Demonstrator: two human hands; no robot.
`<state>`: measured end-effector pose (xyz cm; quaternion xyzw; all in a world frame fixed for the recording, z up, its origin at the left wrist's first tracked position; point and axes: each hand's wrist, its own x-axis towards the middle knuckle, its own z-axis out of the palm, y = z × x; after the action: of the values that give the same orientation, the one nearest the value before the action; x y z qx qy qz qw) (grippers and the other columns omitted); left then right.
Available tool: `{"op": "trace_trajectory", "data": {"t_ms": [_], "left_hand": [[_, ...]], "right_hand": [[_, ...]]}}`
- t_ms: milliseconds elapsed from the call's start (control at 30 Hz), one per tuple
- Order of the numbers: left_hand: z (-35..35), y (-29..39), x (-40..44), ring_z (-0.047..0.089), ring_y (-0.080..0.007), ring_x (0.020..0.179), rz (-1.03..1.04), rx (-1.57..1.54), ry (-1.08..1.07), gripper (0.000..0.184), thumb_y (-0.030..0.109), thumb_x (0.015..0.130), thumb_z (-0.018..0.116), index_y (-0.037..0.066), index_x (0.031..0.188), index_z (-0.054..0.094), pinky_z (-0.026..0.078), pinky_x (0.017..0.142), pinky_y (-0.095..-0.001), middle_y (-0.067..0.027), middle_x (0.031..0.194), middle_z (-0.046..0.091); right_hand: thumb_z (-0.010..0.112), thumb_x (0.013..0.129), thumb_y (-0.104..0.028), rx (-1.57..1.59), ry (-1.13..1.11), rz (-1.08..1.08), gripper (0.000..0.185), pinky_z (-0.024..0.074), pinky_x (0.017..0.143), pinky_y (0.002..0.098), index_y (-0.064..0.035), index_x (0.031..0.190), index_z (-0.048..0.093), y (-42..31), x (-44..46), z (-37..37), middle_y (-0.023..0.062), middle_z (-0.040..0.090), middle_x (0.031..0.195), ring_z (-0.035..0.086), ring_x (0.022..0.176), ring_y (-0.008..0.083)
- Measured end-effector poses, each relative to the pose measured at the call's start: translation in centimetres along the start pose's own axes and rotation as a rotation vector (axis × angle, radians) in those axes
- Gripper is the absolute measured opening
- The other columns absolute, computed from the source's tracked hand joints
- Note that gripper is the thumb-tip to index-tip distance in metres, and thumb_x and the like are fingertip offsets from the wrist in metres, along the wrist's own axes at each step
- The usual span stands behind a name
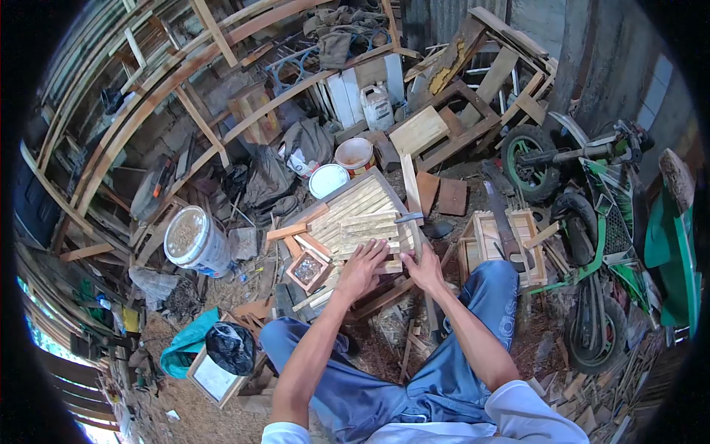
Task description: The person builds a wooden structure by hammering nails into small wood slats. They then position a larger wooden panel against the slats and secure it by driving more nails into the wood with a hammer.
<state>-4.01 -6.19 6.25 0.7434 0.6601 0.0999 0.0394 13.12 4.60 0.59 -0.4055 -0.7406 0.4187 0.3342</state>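
My left hand lies with its fingers stretched out over a panel of pale wooden slats. Beside it, my right hand is closed around the handle of a hammer, whose metal head points up and away from me. The right fingertips are close to the panel's right edge; what they touch there is hard to make out. Under the panel is a larger slatted wooden surface. A small wooden box of nails or similar small metal pieces rests left of my left hand, near short wood blocks.
A handsaw lies across a wooden crate on the right, with a small green motorbike beyond. White buckets stand left and behind. Near my left knee is a black plastic bag. Scrap wood litters the floor.
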Motion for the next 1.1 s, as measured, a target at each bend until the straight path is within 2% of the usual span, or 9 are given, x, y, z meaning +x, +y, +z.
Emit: {"op": "trace_trajectory", "data": {"t_ms": [333,500,633,733,767,867,900,1000,1100], "left_hand": [[2.0,-2.4,-4.2,0.04,-0.0332,0.138,-0.056,-0.173,0.099,0.075,-0.003,0.069,0.066,0.006,0.14,0.047,0.032,0.116,-0.0475,-0.0085,0.15,0.043],[2.9,-3.0,-4.3,0.043,-0.0456,0.128,-0.535,-0.215,0.454,0.065,0.008,0.078,0.064,-0.008,0.136,0.041,0.034,0.11,-0.048,-0.0336,0.127,0.052],[3.3,-3.7,-4.5,0.055,-0.0471,0.116,-0.888,-0.431,0.249,0.065,0.027,0.086,0.062,-0.012,0.134,0.044,0.041,0.104,-0.048,-0.0339,0.117,0.06],[4.3,-5.4,-4.3,0.062,-0.0454,0.107,-0.848,-0.481,0.317,0.065,0.033,0.084,0.066,-0.013,0.129,0.051,0.047,0.097,-0.0461,-0.0341,0.112,0.063],[4.4,-6.2,-4.2,0.065,-0.0396,0.106,-0.941,-0.529,0.252,0.071,0.038,0.081,0.073,-0.014,0.125,0.055,0.05,0.093,-0.0417,-0.0332,0.113,0.064],[6.3,-7.6,-4.5,0.068,-0.0262,0.087,-0.94,-0.694,0.346,0.055,0.028,0.084,0.075,-0.011,0.12,0.058,0.054,0.079,-0.0356,-0.0201,0.101,0.07],[8.7,-9.0,-4.9,0.065,-0.0189,0.088,-0.838,-0.834,0.439,0.047,0.021,0.086,0.076,-0.003,0.122,0.058,0.053,0.079,-0.033,-0.0124,0.099,0.069],[2.2,-4.8,-3.7,0.065,-0.0248,0.097,-0.821,-1.138,0.581,0.051,0.018,0.08,0.08,-0.005,0.12,0.058,0.051,0.087,-0.0368,-0.0165,0.112,0.067],[-0.9,-3.4,-2.7,0.061,-0.0249,0.11,-0.706,-1.004,0.622,0.055,0.015,0.083,0.077,0.003,0.132,0.055,0.046,0.096,-0.0356,-0.014,0.125,0.062]], "right_hand": [[0.073,0.079,-0.006,0.133,-0.1,0.102,0.032,0.0559,0.074,0.0402,0.0049,0.1,0.052,-0.2,-0.8,2.6,0.0173,0.071,0.092,0.072,0.083,0.0318],[0.07,0.08,-0.002,0.119,-0.102,0.071,0.031,0.0565,0.074,0.0386,0.0058,0.102,0.051,0.8,-0.7,3.5,0.0164,0.071,0.096,0.072,0.084,0.0274],[0.067,0.082,-0.001,0.15,-0.103,0.049,0.031,0.0578,0.072,0.0353,0.0063,0.106,0.049,0.9,-0.8,3.2,0.0175,0.07,0.1,0.072,0.083,0.0227],[0.067,0.084,-0.001,0.137,-0.125,0.061,0.031,0.0586,0.074,0.035,0.0076,0.107,0.048,0.8,-0.9,3.3,0.019,0.07,0.101,0.073,0.087,0.0239],[0.066,0.084,-0.001,0.106,-0.129,0.066,0.031,0.0588,0.074,0.035,0.0076,0.107,0.047,0.8,-0.9,3.3,0.0191,0.07,0.101,0.073,0.087,0.0242],[0.066,0.085,-0.001,0.062,-0.128,0.072,0.032,0.0592,0.074,0.0346,0.0072,0.108,0.047,0.9,-0.8,3.1,0.0194,0.069,0.101,0.073,0.088,0.0251],[0.066,0.085,0.0,0.056,-0.128,0.076,0.032,0.0593,0.074,0.0344,0.007,0.109,0.046,1.1,-0.9,3.0,0.0194,0.069,0.102,0.073,0.088,0.0255],[0.066,0.086,0.0,0.169,-0.105,0.067,0.031,0.0593,0.074,0.0333,0.0063,0.109,0.046,1.6,-0.9,3.0,0.0181,0.069,0.101,0.073,0.087,0.0236],[0.077,0.081,-0.014,0.352,-0.05,0.057,0.037,0.0565,0.075,0.0389,0.0027,0.103,0.052,2.4,-1.3,4.3,0.0168,0.071,0.092,0.072,0.089,0.0289]]}}
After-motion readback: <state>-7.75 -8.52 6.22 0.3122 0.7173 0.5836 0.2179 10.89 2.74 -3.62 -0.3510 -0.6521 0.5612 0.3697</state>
